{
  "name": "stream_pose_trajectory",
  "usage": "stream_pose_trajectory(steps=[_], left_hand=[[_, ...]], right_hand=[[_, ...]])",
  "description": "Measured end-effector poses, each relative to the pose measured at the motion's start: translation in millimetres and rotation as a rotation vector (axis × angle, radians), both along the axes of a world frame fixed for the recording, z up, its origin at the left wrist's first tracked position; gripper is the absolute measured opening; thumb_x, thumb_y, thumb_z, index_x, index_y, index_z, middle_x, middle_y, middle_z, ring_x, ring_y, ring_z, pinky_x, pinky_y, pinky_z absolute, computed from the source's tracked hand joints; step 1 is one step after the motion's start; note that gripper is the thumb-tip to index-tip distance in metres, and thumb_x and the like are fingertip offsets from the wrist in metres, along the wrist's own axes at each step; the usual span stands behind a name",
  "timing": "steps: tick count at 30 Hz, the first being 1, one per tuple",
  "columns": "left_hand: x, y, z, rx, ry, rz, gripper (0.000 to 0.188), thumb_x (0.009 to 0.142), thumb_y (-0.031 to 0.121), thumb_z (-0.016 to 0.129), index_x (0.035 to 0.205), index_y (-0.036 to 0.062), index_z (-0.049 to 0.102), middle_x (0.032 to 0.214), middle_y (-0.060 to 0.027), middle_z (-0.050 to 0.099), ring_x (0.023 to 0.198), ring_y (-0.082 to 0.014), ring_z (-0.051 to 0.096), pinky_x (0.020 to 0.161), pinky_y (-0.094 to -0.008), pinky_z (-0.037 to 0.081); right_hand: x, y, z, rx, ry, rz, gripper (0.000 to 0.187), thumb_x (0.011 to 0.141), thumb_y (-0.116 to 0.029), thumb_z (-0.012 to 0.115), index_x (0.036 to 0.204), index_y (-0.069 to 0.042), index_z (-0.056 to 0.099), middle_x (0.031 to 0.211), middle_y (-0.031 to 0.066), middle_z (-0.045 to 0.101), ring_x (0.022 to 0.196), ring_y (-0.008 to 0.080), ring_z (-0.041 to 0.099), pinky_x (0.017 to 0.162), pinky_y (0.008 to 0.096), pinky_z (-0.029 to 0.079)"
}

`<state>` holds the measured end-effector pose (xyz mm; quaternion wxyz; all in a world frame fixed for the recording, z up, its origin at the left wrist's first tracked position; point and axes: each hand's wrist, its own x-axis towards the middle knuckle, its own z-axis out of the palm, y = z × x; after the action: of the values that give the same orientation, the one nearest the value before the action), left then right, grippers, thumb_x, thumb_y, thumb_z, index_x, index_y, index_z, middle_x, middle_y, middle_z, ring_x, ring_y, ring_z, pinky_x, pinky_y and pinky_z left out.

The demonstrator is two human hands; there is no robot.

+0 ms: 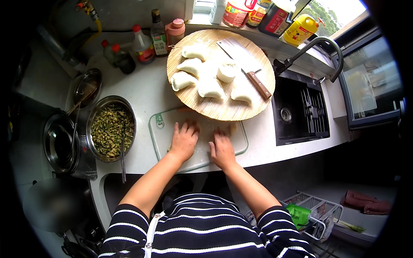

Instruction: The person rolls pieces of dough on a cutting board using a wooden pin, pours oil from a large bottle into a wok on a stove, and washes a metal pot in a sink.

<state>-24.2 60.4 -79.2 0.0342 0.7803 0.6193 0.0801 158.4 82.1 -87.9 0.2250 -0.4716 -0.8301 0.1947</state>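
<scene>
Both hands are lying flat, fingers spread, gripping nothing: the left hand (184, 139) and right hand (222, 149) are pressing on the clear cutting board (160, 129). Just beyond the fingertips a round wooden board (223, 109) is carrying folded dumplings (210, 88) and a cleaver (246, 65); left of the left hand a steel bowl of green filling (110, 127) is sitting.

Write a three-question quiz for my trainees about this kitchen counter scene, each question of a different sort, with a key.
1. True or false: the cleaver lies on the round wooden board.
2. What does the steel bowl hold? A) chopped green filling B) water C) flour
3. Where do the left hand and right hand rest?

Key
1. True; it lies beside the folded dumplings.
2. A.
3. Palms down, both on the clear cutting board, apparently pressing dough.
</scene>
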Motion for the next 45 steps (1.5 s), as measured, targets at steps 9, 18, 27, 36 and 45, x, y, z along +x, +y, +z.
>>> stream_pose_trajectory(steps=[9, 18, 27, 36, 45], left_hand=[[-5.8, -28.8, 26.2, 0.292, -0.483, 0.239, 0.035, 0.075, -0.001, 0.061, 0.11, 0.0015, 0.061, 0.132, -0.0194, 0.049, 0.122, -0.039, 0.045, 0.102, -0.047, 0.037], [11.4, -50.7, 37.1, 0.179, -0.871, 0.258, 0.035, 0.076, -0.002, 0.061, 0.111, 0.0006, 0.059, 0.122, -0.0188, 0.056, 0.111, -0.0367, 0.054, 0.097, -0.0425, 0.042], [54.5, -42.6, 17.2, -0.242, -1.269, 0.142, 0.057, 0.083, 0.021, 0.067, 0.134, 0.0035, 0.048, 0.129, -0.0166, 0.052, 0.112, -0.0276, 0.054, 0.096, -0.0365, 0.044], [54.0, -41.9, 34.2, -0.661, -1.636, 0.236, 0.045, 0.081, 0.003, 0.069, 0.123, 0.0016, 0.053, 0.11, -0.0075, 0.06, 0.103, -0.0148, 0.058, 0.087, -0.0294, 0.049], [23.8, -49.4, -14.5, -0.458, -1.165, 0.683, 0.037, 0.075, 0.006, 0.073, 0.108, 0.0023, 0.057, 0.094, -0.0093, 0.063, 0.082, -0.0206, 0.064, 0.07, -0.0319, 0.052]], right_hand=[[-29.1, 29.6, -41.0, -0.025, -0.366, 0.02, 0.082, 0.085, -0.052, 0.052, 0.146, -0.004, 0.023, 0.148, 0.023, 0.026, 0.135, 0.0431, 0.023, 0.11, 0.0588, 0.013], [-10.3, 41.3, -11.4, -0.367, 0.331, 0.084, 0.073, 0.093, -0.05, 0.043, 0.14, 0.003, 0.027, 0.143, 0.0241, 0.032, 0.13, 0.0382, 0.033, 0.109, 0.0383, 0.025], [-2.8, 13.6, 36.0, -1.453, 1.498, -0.224, 0.082, 0.09, -0.067, 0.033, 0.143, -0.005, 0.025, 0.141, 0.0196, 0.033, 0.122, 0.0318, 0.041, 0.099, 0.0438, 0.038], [-10.2, -8.8, 27.7, -1.084, 1.098, -0.373, 0.077, 0.095, -0.061, 0.03, 0.141, 0.0, 0.03, 0.14, 0.0175, 0.037, 0.123, 0.0272, 0.044, 0.1, 0.0381, 0.036], [35.3, 45.7, -7.6, 0.044, -0.132, -0.449, 0.046, 0.07, -0.003, 0.063, 0.116, -0.002, 0.059, 0.107, 0.0203, 0.057, 0.102, 0.0362, 0.053, 0.088, 0.0439, 0.045]])
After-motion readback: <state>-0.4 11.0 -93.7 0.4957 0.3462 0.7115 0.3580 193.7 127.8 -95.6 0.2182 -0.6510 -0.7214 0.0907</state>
